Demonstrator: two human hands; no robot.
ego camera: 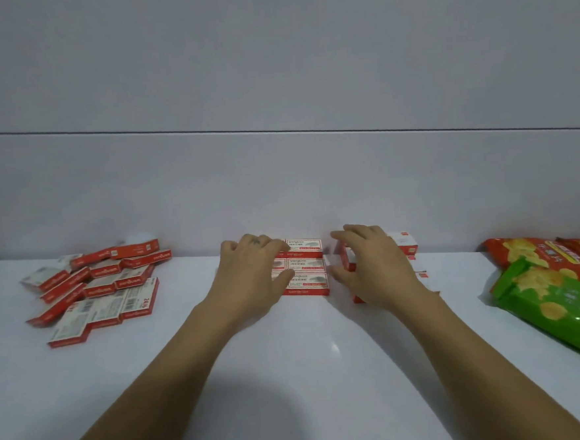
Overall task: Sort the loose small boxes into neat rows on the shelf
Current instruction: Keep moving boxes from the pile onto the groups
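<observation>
Small red-and-white boxes lie on a white shelf. A neat column of three boxes sits against the back wall at the centre. My left hand rests over the left side of this column, fingers spread and thumb touching the front box. My right hand is over a second group of boxes just to the right, its fingers curled around one box's left end. A loose pile of several boxes lies at the left.
Snack bags lie at the right edge: a green chip bag and red chip bags behind it. The white wall rises directly behind the boxes. The shelf's front area shows a dark shadow.
</observation>
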